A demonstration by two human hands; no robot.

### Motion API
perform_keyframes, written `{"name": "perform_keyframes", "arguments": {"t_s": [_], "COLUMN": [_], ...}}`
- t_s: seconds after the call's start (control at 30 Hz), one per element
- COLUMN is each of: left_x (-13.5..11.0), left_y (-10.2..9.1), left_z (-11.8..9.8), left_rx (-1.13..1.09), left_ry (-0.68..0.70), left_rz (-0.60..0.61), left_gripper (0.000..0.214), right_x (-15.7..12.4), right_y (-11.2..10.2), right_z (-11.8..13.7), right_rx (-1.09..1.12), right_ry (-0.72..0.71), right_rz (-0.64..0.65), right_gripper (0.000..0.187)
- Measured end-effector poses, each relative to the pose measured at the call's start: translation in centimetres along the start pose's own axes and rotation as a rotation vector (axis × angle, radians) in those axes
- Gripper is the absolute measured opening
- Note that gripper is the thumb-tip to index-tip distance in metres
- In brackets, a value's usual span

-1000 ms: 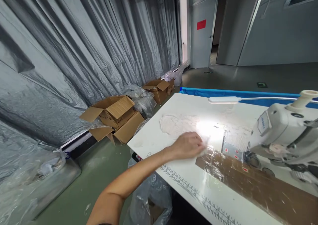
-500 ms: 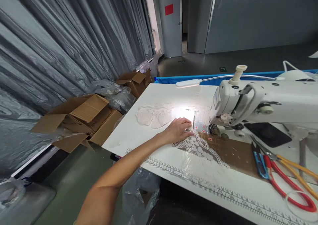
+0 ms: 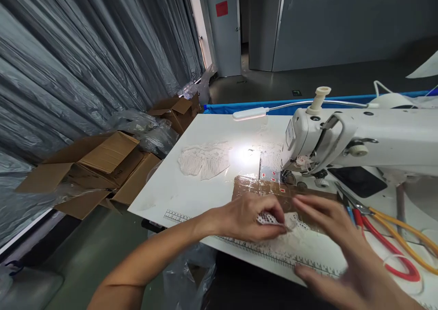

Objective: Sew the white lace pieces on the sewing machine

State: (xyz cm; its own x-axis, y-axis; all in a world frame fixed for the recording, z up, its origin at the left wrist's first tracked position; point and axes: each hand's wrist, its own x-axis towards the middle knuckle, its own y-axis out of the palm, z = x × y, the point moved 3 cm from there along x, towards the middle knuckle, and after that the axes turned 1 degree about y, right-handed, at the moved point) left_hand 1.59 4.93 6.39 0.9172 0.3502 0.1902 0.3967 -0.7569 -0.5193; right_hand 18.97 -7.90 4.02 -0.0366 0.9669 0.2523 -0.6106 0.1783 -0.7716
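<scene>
My left hand (image 3: pixel 255 216) pinches a strip of white lace (image 3: pixel 268 219) above the front of the white sewing table (image 3: pixel 205 196). More of the lace hangs below the fingers, partly hidden and blurred. To its right, my right hand (image 3: pixel 335 241) is spread, thumb and fingers apart, with nothing in it. The sewing machine (image 3: pixel 372 130) stands just behind both hands, and its needle area is over the metal plate with red marks (image 3: pixel 270 173). Brown tape (image 3: pixel 246 187) covers the table in front of that plate.
Another pale lace piece (image 3: pixel 203 161) lies flat on the left of the table. Scissors with red handles (image 3: pixel 390 246) and a tool with orange handles (image 3: pixel 404 230) lie at the right. A ruler scale (image 3: pixel 236 242) runs along the front edge. Open cardboard boxes (image 3: pixel 102 164) stand at the left.
My left hand has lifted the lace off the tape and drawn it toward the table's front edge. My right hand has come into view from the lower right.
</scene>
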Motion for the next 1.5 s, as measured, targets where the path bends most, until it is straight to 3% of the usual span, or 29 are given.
{"name": "perform_keyframes", "arguments": {"t_s": [0.1,0.2,0.3,0.4,0.5,0.57,0.63,0.77,0.9,0.97,1.07,1.17,1.27,1.37,1.5], "left_x": [-0.4,-0.6,-0.6,-0.1,0.9,1.6,2.2,2.5,2.0,1.8,1.7,1.4,1.1,0.7,0.5], "left_y": [-0.3,-1.6,-2.6,-2.6,-2.4,-2.4,-2.2,-1.0,-0.1,0.0,-0.7,-1.6,-2.0,-2.2,-2.2], "left_z": [-1.9,-1.8,-0.3,1.9,3.9,4.8,5.4,5.7,5.8,5.8,5.5,5.2,5.2,5.6,6.3], "left_rx": [-0.111,-0.075,0.025,0.141,0.481,0.758,0.894,0.788,0.738,0.702,0.534,0.165,-0.132,-0.103,0.039], "left_ry": [-0.032,-0.084,-0.169,-0.252,-0.265,-0.199,-0.056,0.261,0.301,0.271,0.184,0.005,-0.233,-0.452,-0.594], "left_rz": [-0.003,-0.127,-0.246,-0.224,-0.140,-0.121,-0.101,0.041,0.092,0.083,0.010,-0.042,-0.019,-0.094,-0.174], "left_gripper": [0.019,0.025,0.026,0.027,0.027,0.024,0.020,0.020,0.025,0.024,0.027,0.051,0.075,0.076,0.066], "right_x": [1.6,1.8,2.2,4.0,6.6,8.0,8.7,8.2,6.5,5.8,5.7,6.5,7.6,8.0,7.4], "right_y": [1.5,1.6,0.8,-0.3,-0.9,-1.2,-1.2,-1.1,-1.4,-1.5,-0.7,1.0,2.4,2.7,1.9], "right_z": [-1.0,-3.0,-4.6,-6.1,-7.6,-8.2,-8.4,-8.6,-9.0,-8.8,-7.2,-4.1,-1.8,-2.3,-4.6], "right_rx": [0.188,0.337,0.546,0.555,0.172,-0.086,-0.235,-0.282,-0.278,-0.181,0.172,0.599,0.857,0.751,0.189], "right_ry": [-0.029,0.153,0.312,0.440,0.524,0.534,0.510,0.455,0.403,0.425,0.512,0.665,0.657,0.531,0.224], "right_rz": [0.309,0.455,0.544,0.464,0.303,0.174,0.111,0.113,0.133,0.116,0.142,0.198,0.217,0.210,0.081], "right_gripper": [0.053,0.039,0.038,0.041,0.043,0.042,0.042,0.036,0.036,0.036,0.033,0.041,0.054,0.049,0.035]}}
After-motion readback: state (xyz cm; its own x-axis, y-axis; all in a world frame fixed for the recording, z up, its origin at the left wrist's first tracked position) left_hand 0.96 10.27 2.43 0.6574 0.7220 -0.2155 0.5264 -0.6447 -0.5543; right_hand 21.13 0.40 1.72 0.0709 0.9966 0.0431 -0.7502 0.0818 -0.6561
